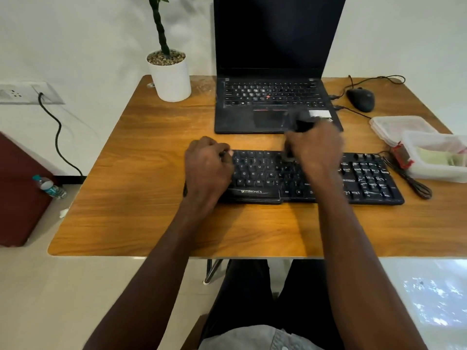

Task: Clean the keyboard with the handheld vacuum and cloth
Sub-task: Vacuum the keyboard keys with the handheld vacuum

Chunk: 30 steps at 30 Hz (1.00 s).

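A black keyboard [364,178] lies across the middle of the wooden table [141,173]. My left hand [206,170] rests on its left end with the fingers curled over the keys and the top edge, holding it down. My right hand [316,147] is closed around a small black handheld vacuum [303,122], blurred by motion, whose lower tip touches the top key rows near the keyboard's middle. No cloth shows in the head view.
An open black laptop [270,97] stands just behind the keyboard. A white plant pot [171,77] sits at the back left, a black mouse [361,99] at the back right. Clear plastic containers [429,152] and a coiled cable [417,185] lie at the right edge.
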Motion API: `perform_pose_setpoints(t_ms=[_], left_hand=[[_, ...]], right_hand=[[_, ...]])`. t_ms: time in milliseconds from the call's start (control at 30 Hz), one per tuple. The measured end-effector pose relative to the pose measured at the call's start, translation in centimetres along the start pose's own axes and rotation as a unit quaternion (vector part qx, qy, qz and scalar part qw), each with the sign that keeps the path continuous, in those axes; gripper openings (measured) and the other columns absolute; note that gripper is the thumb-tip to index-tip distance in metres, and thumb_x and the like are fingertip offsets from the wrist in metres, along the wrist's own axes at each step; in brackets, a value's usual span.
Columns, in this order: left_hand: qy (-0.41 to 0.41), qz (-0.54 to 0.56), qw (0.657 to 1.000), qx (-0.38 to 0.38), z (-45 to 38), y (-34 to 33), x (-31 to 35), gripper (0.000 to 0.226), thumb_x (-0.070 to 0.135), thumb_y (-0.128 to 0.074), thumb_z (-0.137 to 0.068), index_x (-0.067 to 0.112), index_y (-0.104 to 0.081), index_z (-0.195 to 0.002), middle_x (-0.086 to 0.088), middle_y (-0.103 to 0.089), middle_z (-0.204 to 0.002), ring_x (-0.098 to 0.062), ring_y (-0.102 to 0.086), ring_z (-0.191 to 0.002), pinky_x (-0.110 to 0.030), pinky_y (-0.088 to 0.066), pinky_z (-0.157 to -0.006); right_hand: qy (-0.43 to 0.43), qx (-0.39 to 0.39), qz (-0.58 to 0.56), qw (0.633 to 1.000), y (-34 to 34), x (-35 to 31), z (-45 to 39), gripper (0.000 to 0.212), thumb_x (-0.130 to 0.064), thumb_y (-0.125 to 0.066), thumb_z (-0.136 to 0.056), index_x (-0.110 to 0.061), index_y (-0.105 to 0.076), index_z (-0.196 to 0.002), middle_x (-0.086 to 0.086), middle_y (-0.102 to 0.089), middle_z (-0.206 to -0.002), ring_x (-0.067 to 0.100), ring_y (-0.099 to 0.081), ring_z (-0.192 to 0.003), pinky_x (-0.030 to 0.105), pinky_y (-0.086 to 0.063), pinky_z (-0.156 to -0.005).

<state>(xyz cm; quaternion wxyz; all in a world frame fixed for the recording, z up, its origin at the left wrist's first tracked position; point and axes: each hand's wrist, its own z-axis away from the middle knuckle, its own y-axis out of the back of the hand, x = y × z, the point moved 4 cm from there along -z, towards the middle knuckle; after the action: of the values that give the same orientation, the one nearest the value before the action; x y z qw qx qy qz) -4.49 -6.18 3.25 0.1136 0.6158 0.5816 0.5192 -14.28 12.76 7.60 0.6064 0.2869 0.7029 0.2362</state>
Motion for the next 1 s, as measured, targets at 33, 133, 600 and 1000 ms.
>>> perform_pose_setpoints(t_ms=[33, 133, 600, 1000], left_hand=[[-0.029, 0.005, 0.999, -0.012, 0.0, -0.5, 1.3, 0.023, 0.026, -0.059, -0.092, 0.014, -0.074, -0.103, -0.006, -0.064, -0.098, -0.023, -0.051, -0.096, -0.034, -0.036, -0.085], [-0.083, 0.002, 0.996, -0.041, 0.2, -2.2, 3.7, 0.024, 0.024, -0.054, -0.092, 0.009, -0.073, -0.096, -0.010, -0.065, -0.092, -0.024, -0.052, -0.088, -0.035, -0.039, -0.077], [-0.131, 0.004, 0.987, -0.092, 0.4, -6.3, 8.4, 0.021, 0.022, -0.060, -0.090, 0.010, -0.074, -0.100, -0.008, -0.067, -0.094, -0.022, -0.053, -0.087, -0.034, -0.040, -0.078], [-0.099, 0.011, 0.991, -0.093, 0.4, -6.7, 8.9, 0.022, 0.018, -0.057, -0.091, 0.009, -0.074, -0.101, -0.009, -0.068, -0.094, -0.024, -0.056, -0.090, -0.040, -0.047, -0.083]], right_hand=[[0.025, -0.055, -0.030, 0.998, -1.2, -1.1, 0.8, 0.026, -0.035, -0.072, -0.083, -0.018, -0.061, -0.099, -0.014, -0.059, -0.079, 0.000, -0.057, -0.066, 0.016, -0.048, -0.057], [0.063, -0.099, -0.038, 0.992, -2.7, -1.9, 1.5, 0.028, -0.039, -0.072, -0.081, -0.021, -0.061, -0.100, -0.013, -0.061, -0.080, 0.002, -0.061, -0.070, 0.021, -0.054, -0.063], [0.011, -0.058, 0.014, 0.998, 3.2, 2.8, -3.0, 0.037, -0.036, -0.072, -0.084, -0.013, -0.062, -0.112, -0.006, -0.061, -0.089, 0.003, -0.058, -0.070, 0.015, -0.045, -0.062], [-0.006, -0.057, -0.006, 0.998, 5.1, 5.7, -4.0, 0.038, -0.035, -0.073, -0.081, -0.012, -0.065, -0.109, -0.001, -0.068, -0.098, 0.010, -0.062, -0.080, 0.019, -0.048, -0.067]])
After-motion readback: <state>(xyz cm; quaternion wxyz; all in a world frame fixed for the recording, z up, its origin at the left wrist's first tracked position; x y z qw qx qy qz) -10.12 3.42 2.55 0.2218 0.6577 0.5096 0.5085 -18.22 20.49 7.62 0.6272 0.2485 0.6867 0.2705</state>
